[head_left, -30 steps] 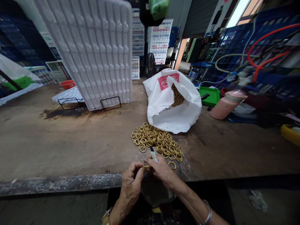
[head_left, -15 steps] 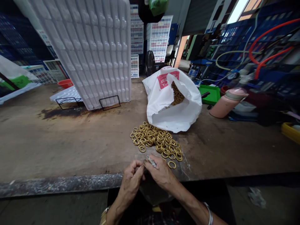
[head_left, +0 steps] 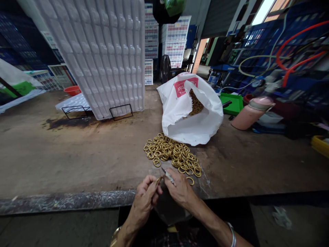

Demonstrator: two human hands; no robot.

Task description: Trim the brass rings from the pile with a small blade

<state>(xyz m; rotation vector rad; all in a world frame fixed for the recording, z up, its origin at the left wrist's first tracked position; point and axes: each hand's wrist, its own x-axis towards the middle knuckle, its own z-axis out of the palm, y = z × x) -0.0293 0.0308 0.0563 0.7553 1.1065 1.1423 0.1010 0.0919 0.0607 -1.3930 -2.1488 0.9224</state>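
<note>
At the near edge of the worn table [head_left: 77, 157], my left hand [head_left: 146, 199] pinches a brass ring [head_left: 159, 179] between its fingertips. My right hand [head_left: 180, 189] is closed round a small pointed blade tool [head_left: 167, 175], whose tip sits against that ring. Just beyond my hands lies a pile of several brass rings [head_left: 172, 154]. One loose ring [head_left: 190, 180] rests by my right knuckles. Behind the pile, a white plastic bag [head_left: 191, 113] lies open with more rings inside.
A tall white moulded tray stack [head_left: 102, 55] leans on wire stands at the back left. A pink flask [head_left: 248, 115] and a green tray [head_left: 232, 103] sit at the back right. Crates, hoses and blue racks fill the background.
My hands stayed together at the table edge. The tool tip has tilted down from upright towards the ring, and the left fingers have shifted their pinch slightly.
</note>
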